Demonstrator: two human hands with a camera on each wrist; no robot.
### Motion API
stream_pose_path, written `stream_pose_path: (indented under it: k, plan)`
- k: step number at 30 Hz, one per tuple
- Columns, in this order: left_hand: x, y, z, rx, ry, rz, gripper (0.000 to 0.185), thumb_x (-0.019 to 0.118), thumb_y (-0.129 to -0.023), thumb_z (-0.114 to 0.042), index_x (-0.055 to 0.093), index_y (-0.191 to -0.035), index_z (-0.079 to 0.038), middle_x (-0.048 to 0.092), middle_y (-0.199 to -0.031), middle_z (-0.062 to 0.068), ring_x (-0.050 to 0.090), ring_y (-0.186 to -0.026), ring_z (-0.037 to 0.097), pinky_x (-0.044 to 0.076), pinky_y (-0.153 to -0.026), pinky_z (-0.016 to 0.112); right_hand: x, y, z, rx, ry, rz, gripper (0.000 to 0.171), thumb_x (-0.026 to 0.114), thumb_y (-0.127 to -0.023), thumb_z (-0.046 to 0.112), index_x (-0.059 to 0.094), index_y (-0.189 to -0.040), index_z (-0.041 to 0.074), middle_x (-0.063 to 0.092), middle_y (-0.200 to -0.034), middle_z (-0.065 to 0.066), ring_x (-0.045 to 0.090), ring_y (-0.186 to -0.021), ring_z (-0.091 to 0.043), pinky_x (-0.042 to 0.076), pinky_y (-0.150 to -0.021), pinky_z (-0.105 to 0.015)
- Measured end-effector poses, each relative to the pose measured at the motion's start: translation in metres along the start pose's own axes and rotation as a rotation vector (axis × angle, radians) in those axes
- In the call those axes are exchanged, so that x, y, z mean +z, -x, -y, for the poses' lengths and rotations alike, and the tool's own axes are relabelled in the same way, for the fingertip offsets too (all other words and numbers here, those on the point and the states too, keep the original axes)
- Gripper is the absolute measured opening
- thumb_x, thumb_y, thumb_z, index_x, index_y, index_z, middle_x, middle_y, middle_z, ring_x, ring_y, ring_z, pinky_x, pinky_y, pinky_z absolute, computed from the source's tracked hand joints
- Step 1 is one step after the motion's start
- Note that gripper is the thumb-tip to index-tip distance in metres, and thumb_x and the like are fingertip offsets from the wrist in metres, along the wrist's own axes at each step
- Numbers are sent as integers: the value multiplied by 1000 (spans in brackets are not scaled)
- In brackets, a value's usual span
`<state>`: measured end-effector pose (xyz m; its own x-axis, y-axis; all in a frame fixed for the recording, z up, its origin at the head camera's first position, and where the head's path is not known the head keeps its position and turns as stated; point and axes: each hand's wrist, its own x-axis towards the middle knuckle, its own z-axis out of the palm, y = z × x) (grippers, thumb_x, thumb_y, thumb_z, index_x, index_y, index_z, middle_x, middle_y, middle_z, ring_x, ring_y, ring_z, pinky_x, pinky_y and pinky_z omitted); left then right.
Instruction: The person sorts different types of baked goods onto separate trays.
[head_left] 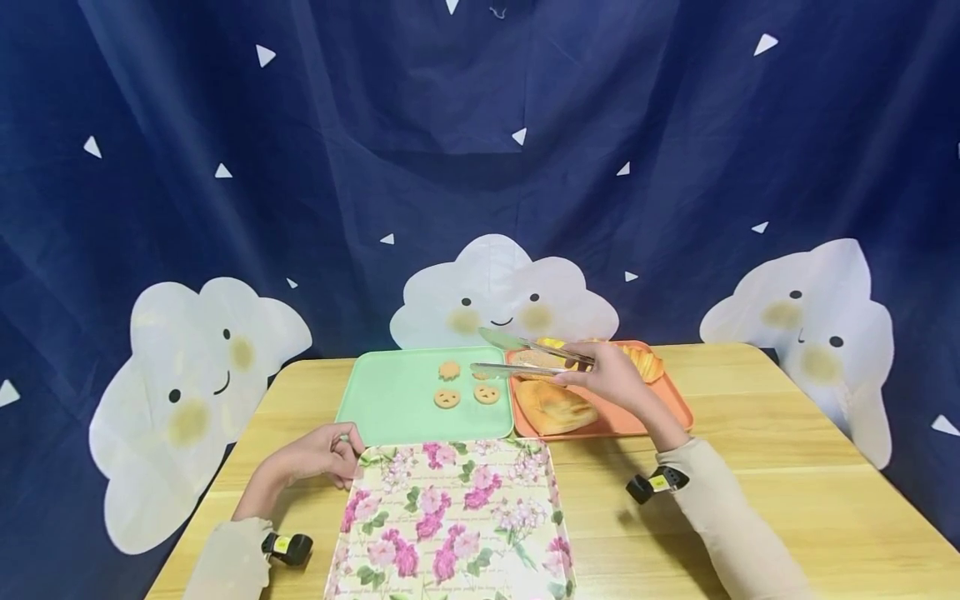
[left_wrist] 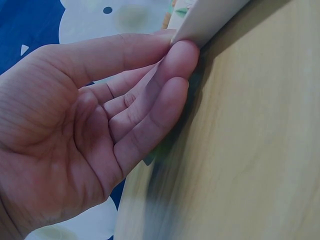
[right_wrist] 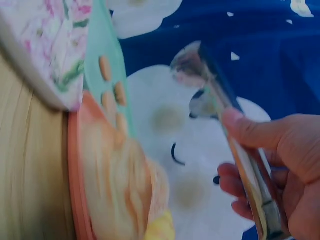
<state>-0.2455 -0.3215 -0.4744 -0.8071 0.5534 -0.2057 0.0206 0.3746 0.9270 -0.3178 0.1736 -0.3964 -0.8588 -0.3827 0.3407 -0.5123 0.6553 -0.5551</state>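
Observation:
My right hand (head_left: 581,371) grips a pair of metal tongs (head_left: 517,354) above the orange tray (head_left: 675,408). The tongs' arms stand apart with nothing between them, and their tips reach over the right edge of the green tray (head_left: 390,400). In the right wrist view my right hand (right_wrist: 280,160) has its thumb on the upper arm of the tongs (right_wrist: 220,100). My left hand (head_left: 347,450) pinches the far left corner of the floral tray (head_left: 450,517). Up close, the thumb and fingertips (left_wrist: 182,55) meet at the floral tray's corner (left_wrist: 205,17).
Smiley-face cookies (head_left: 447,398) lie on the green tray. The orange tray holds a flat bread (head_left: 555,407), a croissant (head_left: 645,362) and another piece under the tongs. All trays sit on a wooden table (head_left: 787,467). A blue cloud-print curtain (head_left: 480,167) hangs behind.

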Motion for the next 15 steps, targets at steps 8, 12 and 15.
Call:
stream_pose_path:
  k: [8, 12, 15]
  plan:
    - [-1, -1, 3, -7, -10, -6, 30, 70, -90, -1, 48, -105, 12, 63, -72, 2, 67, -68, 15, 62, -67, 32, -29, 10, -32, 47, -237, 97, 54, 84, -83, 17, 67, -131, -2, 74, -112, -20, 71, -92, -20, 58, -73, -23]
    - [-1, -1, 3, -4, -10, 0, 29, 70, -90, -1, 48, -105, 12, 63, -73, 3, 68, -69, 15, 62, -67, 32, -45, 18, -46, 76, -259, 110, 56, 86, -82, 14, 66, -130, -5, 76, -103, -18, 71, -89, -9, 57, -74, -19]
    - [-1, -1, 2, -2, -7, 1, 30, 70, -90, -1, 48, -105, 13, 64, -73, 2, 68, -68, 15, 62, -66, 32, -57, 25, -54, 91, -247, 121, 54, 87, -80, 15, 68, -127, -4, 77, -100, -16, 69, -84, -7, 56, -71, -20]
